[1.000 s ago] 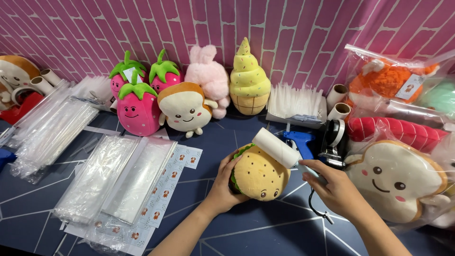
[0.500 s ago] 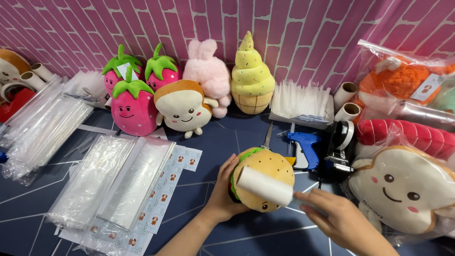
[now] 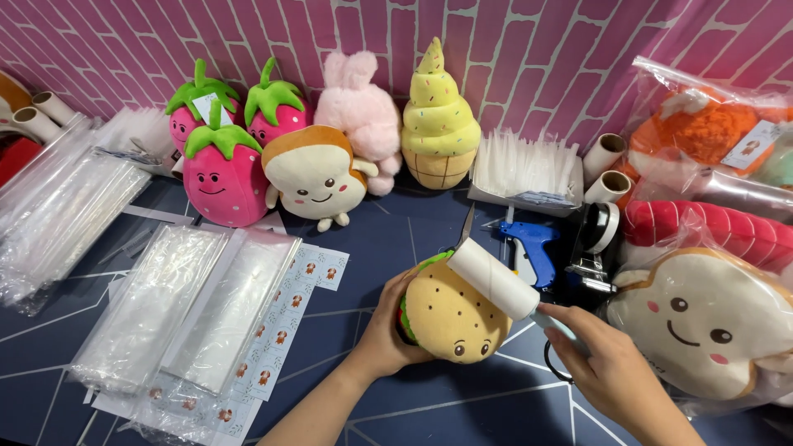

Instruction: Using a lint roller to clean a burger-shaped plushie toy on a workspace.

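Observation:
My left hand (image 3: 387, 330) grips the left side of a burger plush (image 3: 453, 315) with a small face, holding it on the dark blue table (image 3: 363, 239). My right hand (image 3: 607, 367) holds the pale blue handle of a lint roller, whose white roll (image 3: 494, 278) lies tilted across the plush's top right.
Strawberry plushes (image 3: 219, 177), a toast plush (image 3: 314, 175), a pink bunny (image 3: 363, 116) and an ice-cream plush (image 3: 438, 124) line the pink brick wall. Clear bags (image 3: 182, 306) and sticker sheets (image 3: 289, 314) lie left. A blue tagging gun (image 3: 529, 248), tape dispenser (image 3: 596, 239) and bagged plushes (image 3: 702, 322) sit right.
The roller swung down across the burger's front, then back up to its top right. My left hand kept hold of the plush, which turned slightly.

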